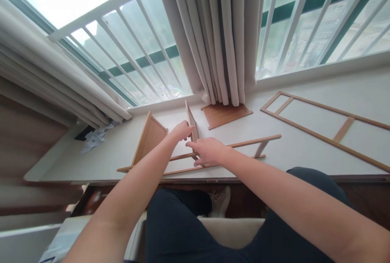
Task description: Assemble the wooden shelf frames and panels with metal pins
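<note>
An upright wooden panel (193, 121) stands across a wooden frame (256, 141) that lies on the white window ledge. My left hand (182, 130) is closed on the panel's upper part, with the fingers curled at its edge. Lower down, my right hand (210, 150) has its fingers and thumb around the same panel, close to where it meets the frame's rails. The palm side of this hand is hidden. At the frame's left end, another wooden panel (151, 138) stands tilted, partly behind my left forearm.
A loose wooden panel (227, 115) lies under the hanging grey curtain (210, 39). To the right, a ladder-like wooden frame (344, 130) rests flat on the ledge (300, 147). Crumpled clear plastic (96, 137) sits at far left. White bars (134, 37) line the window behind.
</note>
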`<state>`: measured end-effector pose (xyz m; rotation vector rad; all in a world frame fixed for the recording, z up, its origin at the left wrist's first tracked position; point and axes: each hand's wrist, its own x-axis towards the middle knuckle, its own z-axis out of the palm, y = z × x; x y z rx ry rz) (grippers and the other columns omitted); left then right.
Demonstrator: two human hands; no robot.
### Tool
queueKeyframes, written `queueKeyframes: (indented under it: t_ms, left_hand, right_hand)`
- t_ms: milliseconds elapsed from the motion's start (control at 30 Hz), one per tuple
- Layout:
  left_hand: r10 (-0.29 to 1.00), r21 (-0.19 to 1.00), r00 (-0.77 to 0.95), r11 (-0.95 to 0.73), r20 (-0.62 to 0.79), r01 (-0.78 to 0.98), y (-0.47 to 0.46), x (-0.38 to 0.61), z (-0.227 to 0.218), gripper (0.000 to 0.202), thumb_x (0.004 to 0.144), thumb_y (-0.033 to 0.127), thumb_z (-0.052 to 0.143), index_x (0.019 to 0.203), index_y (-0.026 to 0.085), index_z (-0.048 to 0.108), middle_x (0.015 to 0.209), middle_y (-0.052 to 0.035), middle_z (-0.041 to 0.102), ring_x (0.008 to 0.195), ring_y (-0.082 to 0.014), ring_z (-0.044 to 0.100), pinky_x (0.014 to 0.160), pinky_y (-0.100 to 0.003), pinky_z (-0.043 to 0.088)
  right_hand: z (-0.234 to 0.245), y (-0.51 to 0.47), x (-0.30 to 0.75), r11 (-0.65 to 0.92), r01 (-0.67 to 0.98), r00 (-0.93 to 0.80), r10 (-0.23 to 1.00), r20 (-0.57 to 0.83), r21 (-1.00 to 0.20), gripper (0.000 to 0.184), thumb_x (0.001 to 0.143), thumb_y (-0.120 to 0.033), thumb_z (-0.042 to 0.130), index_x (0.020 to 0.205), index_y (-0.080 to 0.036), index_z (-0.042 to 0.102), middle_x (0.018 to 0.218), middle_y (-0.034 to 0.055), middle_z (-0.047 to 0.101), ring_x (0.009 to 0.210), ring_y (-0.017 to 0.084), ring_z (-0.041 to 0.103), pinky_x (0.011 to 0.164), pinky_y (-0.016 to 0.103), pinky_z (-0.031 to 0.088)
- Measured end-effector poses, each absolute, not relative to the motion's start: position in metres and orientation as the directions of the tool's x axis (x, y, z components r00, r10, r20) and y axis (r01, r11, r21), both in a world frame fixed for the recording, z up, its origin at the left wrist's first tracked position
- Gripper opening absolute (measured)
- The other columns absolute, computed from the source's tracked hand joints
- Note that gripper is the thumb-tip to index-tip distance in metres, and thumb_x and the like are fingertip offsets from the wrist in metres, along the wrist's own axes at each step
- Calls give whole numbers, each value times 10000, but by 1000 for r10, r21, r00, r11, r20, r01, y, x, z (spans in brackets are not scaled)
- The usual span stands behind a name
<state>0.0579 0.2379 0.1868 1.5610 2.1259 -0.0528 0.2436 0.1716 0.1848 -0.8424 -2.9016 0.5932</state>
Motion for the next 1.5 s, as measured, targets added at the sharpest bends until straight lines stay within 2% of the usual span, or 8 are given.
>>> queueKeyframes:
  t_ms: [167, 433, 633, 900, 1100, 1233, 1367, 1500]
  left_hand:
    - [912, 296, -199, 313, -358, 902, 211, 53, 199, 497, 944, 582, 549, 1216, 167, 578, 845, -89, 769, 631, -211, 693, 629, -312, 490]
    - [951, 701, -252, 56, 180, 711, 66, 49, 258, 400, 983, 529, 487, 1211, 225, 609, 834, -28, 722, 783, -198, 690, 746, -307, 526]
    - [902, 727, -428, 326, -48, 605, -65, 30, 220, 318, 974, 493, 482, 1120, 260, 641, 823, -44, 719, 816, -217, 705, 749, -325, 561]
    - [753, 734, -651, 496, -97, 464, -176, -37, 150, 220, 961, 419, 499, 970, 243, 630, 712, 4, 689, 713, -185, 670, 712, -299, 492]
    - [681, 487, -714, 684, -162, 543, -212, -89, 118, 242, 970, 354, 473, 938, 219, 671, 849, -47, 741, 807, -208, 684, 769, -307, 491]
    - [776, 176, -619, 630, -120, 756, -218, -146, 119, 291, 974, 238, 442, 986, 183, 727, 1109, -127, 750, 1108, -268, 657, 1018, -362, 461]
    - [689, -125, -676, 670, -261, 732, -213, -209, 127, 284, 913, 167, 515, 1055, 182, 760, 1194, -158, 734, 1198, -317, 632, 1033, -409, 459]
    - [577, -186, -708, 707, -407, 683, -203, -244, 123, 302, 843, 149, 599, 1097, 197, 755, 1263, -187, 714, 1178, -342, 658, 992, -425, 478]
  right_hand:
    - [183, 172, 236, 777, 536, -843, 507, -178, -330, 521, 877, -430, 732, 1322, -237, 542, 1142, 113, 738, 1005, 289, 723, 739, 312, 499]
    - [183, 164, 236, 769, 582, -813, 543, -210, -265, 366, 952, -352, 604, 1287, -222, 534, 1176, 129, 734, 991, 285, 724, 757, 332, 493]
    - [163, 170, 244, 775, 551, -834, 519, -186, -309, 438, 972, -403, 537, 1385, -261, 504, 1301, 121, 702, 1025, 285, 708, 814, 358, 495]
    - [150, 175, 244, 762, 554, -832, 515, -204, -335, 417, 951, -601, 480, 1189, -270, 567, 1024, 82, 757, 864, 282, 711, 730, 347, 494]
    - [146, 175, 241, 770, 537, -843, 497, -205, -345, 335, 944, -534, 489, 1121, -257, 558, 1002, 86, 754, 828, 274, 708, 712, 345, 485]
    - [145, 174, 239, 759, 537, -843, 497, -206, -369, 321, 940, -500, 488, 1143, -258, 544, 965, 76, 758, 813, 269, 710, 722, 338, 490]
    - [146, 174, 240, 757, 541, -841, 496, -216, -368, 335, 939, -514, 483, 1148, -257, 535, 940, 75, 755, 803, 272, 705, 723, 342, 489]
    - [145, 174, 240, 749, 549, -835, 503, -222, -370, 354, 947, -505, 474, 1183, -249, 532, 932, 75, 757, 787, 267, 696, 721, 346, 481]
